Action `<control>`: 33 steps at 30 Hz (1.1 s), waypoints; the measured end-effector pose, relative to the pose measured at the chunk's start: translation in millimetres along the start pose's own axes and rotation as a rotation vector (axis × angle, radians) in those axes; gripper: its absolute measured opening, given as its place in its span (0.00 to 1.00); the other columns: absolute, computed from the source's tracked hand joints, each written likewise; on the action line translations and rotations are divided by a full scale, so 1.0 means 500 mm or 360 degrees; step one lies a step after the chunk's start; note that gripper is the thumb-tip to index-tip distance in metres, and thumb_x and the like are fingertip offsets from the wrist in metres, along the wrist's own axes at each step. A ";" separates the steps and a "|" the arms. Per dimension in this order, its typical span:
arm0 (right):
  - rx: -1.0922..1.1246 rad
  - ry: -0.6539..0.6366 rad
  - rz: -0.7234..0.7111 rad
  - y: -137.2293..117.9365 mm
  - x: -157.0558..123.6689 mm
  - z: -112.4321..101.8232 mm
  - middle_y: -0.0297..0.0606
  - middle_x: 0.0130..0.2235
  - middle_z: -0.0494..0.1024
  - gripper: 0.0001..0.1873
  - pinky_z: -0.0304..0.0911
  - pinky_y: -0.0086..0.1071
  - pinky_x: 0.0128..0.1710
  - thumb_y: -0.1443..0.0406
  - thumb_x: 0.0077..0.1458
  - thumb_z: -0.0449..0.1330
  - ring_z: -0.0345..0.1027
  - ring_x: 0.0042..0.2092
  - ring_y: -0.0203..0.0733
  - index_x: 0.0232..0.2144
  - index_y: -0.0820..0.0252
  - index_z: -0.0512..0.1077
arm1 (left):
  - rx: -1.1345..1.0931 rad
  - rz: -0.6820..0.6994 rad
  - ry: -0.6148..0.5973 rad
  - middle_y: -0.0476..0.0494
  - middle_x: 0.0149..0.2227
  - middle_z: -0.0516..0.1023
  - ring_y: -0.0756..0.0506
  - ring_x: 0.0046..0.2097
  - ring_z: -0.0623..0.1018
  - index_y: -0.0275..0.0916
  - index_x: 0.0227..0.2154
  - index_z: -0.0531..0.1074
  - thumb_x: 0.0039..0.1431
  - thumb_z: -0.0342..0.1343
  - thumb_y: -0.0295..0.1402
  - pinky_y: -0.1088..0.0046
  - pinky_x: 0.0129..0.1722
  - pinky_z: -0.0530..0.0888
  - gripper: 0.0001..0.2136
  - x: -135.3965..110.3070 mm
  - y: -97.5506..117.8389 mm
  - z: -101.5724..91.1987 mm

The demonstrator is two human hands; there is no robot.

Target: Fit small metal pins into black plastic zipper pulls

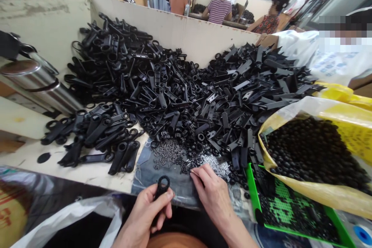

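My left hand (151, 211) is closed around a black plastic ring-ended part (161, 188), holding it upright near the table's front edge. My right hand (210, 190) reaches forward, its fingertips pinched at a scatter of small metal pins (213, 164) lying on a denim cloth (174, 178). Whether a pin is between the fingers I cannot make out. Just beyond lies a patch of small dark springs (168, 151) and tiny black rings (200, 143).
A big heap of black plastic parts (180, 89) fills the table. A yellow bag of small black round pieces (314, 151) sits at right, above a green tray (290, 209). A metal cylinder (37, 85) lies at left. Other people sit beyond the cardboard wall (203, 38).
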State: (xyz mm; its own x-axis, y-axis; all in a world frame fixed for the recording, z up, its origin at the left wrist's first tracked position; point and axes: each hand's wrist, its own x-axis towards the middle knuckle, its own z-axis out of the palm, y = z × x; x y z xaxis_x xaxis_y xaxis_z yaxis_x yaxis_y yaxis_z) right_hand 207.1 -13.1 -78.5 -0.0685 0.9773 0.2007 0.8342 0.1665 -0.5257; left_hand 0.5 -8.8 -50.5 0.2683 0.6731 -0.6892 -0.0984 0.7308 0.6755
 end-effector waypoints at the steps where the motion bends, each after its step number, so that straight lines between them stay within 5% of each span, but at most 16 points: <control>1: 0.0021 0.0012 0.0015 -0.001 0.002 0.000 0.39 0.36 0.76 0.19 0.64 0.31 0.33 0.62 0.74 0.46 0.74 0.33 0.41 0.39 0.58 0.75 | -0.0016 -0.0006 0.0028 0.53 0.19 0.73 0.58 0.16 0.59 0.38 0.29 0.71 0.47 0.69 0.53 0.80 0.17 0.45 0.22 -0.001 0.001 0.000; 13: 0.1263 -0.0097 0.0514 -0.086 -0.010 -0.014 0.35 0.32 0.75 0.19 0.62 0.29 0.29 0.48 0.64 0.61 0.66 0.30 0.40 0.34 0.55 0.80 | -0.0177 0.0133 -0.0002 0.52 0.17 0.73 0.58 0.16 0.58 0.36 0.32 0.76 0.49 0.69 0.51 0.78 0.19 0.45 0.21 0.002 0.011 0.015; 33: 0.1370 -0.0108 0.0572 -0.098 -0.023 0.010 0.35 0.28 0.76 0.17 0.61 0.28 0.27 0.50 0.60 0.65 0.64 0.27 0.37 0.31 0.58 0.81 | -0.0056 0.0232 0.0024 0.53 0.15 0.70 0.56 0.17 0.58 0.36 0.29 0.75 0.52 0.66 0.46 0.77 0.19 0.48 0.16 -0.001 -0.001 0.016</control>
State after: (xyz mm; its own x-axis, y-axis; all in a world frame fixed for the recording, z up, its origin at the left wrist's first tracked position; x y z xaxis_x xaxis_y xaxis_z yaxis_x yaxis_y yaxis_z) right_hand 164.0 -31.7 -59.2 0.0605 0.9900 -0.1275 0.1211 -0.1340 -0.9835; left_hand 8.3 -10.3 -48.3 0.2345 0.7737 -0.5886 -0.1686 0.6286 0.7592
